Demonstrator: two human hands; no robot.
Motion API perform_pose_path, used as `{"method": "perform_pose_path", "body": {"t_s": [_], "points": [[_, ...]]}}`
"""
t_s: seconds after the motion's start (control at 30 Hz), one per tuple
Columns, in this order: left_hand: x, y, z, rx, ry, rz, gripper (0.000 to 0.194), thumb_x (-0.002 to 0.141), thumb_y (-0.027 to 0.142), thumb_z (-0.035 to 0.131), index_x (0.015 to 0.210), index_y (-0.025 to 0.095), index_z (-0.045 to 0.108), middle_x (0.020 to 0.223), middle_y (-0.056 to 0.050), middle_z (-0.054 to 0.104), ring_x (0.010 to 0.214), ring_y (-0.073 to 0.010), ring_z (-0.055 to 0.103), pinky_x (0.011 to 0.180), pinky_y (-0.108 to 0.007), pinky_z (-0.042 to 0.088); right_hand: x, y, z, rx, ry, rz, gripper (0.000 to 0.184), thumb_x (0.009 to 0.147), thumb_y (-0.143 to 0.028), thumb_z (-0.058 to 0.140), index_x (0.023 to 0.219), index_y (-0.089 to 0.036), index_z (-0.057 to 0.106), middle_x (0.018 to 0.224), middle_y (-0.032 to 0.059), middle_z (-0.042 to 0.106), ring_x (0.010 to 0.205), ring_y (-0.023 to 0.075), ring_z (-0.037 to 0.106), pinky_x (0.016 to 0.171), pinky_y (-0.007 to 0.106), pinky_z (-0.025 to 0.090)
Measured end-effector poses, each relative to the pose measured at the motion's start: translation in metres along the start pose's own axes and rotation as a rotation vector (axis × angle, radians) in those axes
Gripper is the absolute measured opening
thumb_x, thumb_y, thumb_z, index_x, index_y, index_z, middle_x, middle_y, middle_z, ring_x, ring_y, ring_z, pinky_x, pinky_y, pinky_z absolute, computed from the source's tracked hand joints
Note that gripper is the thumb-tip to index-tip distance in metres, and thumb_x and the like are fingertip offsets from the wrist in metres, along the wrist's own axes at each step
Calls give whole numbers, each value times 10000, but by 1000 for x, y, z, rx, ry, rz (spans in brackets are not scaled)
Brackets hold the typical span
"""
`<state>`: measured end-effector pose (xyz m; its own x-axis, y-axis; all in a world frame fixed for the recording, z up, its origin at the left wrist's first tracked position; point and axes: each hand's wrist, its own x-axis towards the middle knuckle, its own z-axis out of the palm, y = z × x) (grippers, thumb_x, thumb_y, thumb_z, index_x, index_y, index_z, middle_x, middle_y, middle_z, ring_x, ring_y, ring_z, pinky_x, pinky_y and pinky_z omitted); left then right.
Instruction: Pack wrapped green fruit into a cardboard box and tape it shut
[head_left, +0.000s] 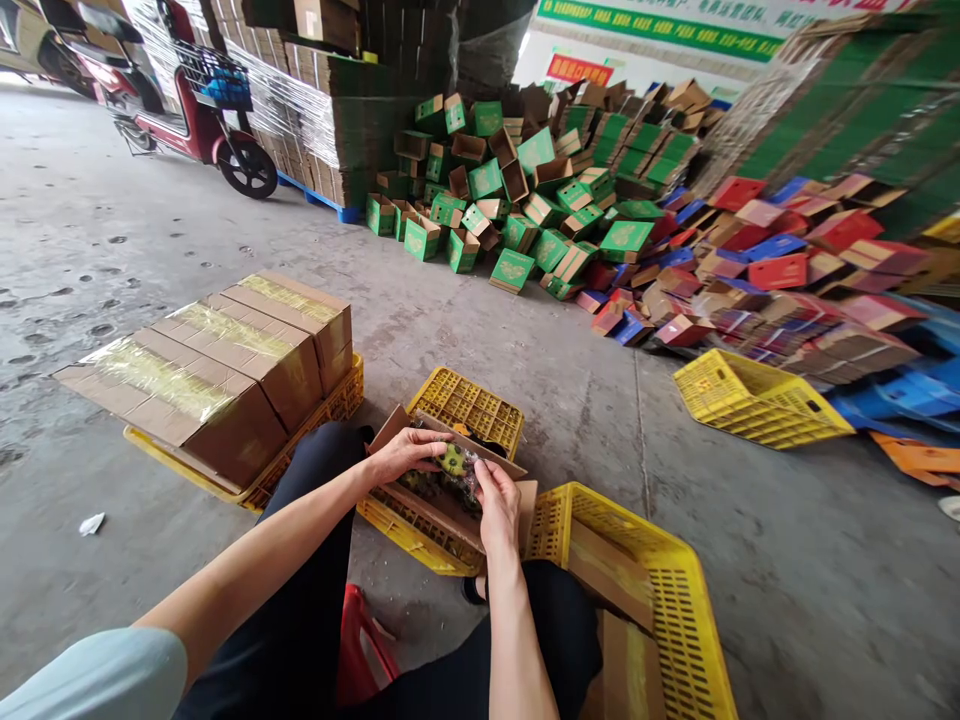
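I sit low, over an open brown cardboard box (420, 505) that rests on an upturned yellow plastic crate (471, 400). My left hand (405, 452) and my right hand (496, 505) both grip a small clear-wrapped packet with a yellow-green label (454, 462), held just above the box. Dark wrapped items lie inside the box under the packet. Both hands have their fingers curled around the packet's ends.
Three taped brown cartons (217, 365) sit on a yellow crate at my left. Another yellow crate (667, 590) holding cardboard stands by my right knee, one more (757, 400) farther right. Piles of green boxes (517, 200) and red-blue boxes (772, 270) lie ahead. A red scooter (187, 110) is parked far left.
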<state>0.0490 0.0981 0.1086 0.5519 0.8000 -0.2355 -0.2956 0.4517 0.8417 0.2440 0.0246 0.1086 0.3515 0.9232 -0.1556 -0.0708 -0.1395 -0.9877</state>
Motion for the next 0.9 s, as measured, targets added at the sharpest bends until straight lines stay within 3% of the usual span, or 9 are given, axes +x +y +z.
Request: {"method": "perform_pose_path", "body": {"t_s": [0.4,0.77,0.9], "points": [[1,2,-1,-23,-25,38,644,684,552,899,1153,126,784,1135,-162,759,1093,-329,706,889,-419,599,5,4,-4,33,21,17,359,798,-546,724,1014,-261,759,1086,79,777,924,263,717,763,381,581],[7,-2,1,-57,84,122,597,683,575,890,1061,124,793,1034,-122,765,978,-271,719,873,-406,597,6,2,-1,13,5,-10,367,841,-540,674,1077,-275,770,1154,83,772,1047,284,711,846,405,583],[7,-2,1,-74,70,100,600,683,569,894,1078,130,787,1071,-125,750,1031,-275,695,904,-420,588,7,2,-3,30,21,-13,351,840,-534,679,1074,-286,764,1168,70,770,1081,283,708,907,423,577]]}}
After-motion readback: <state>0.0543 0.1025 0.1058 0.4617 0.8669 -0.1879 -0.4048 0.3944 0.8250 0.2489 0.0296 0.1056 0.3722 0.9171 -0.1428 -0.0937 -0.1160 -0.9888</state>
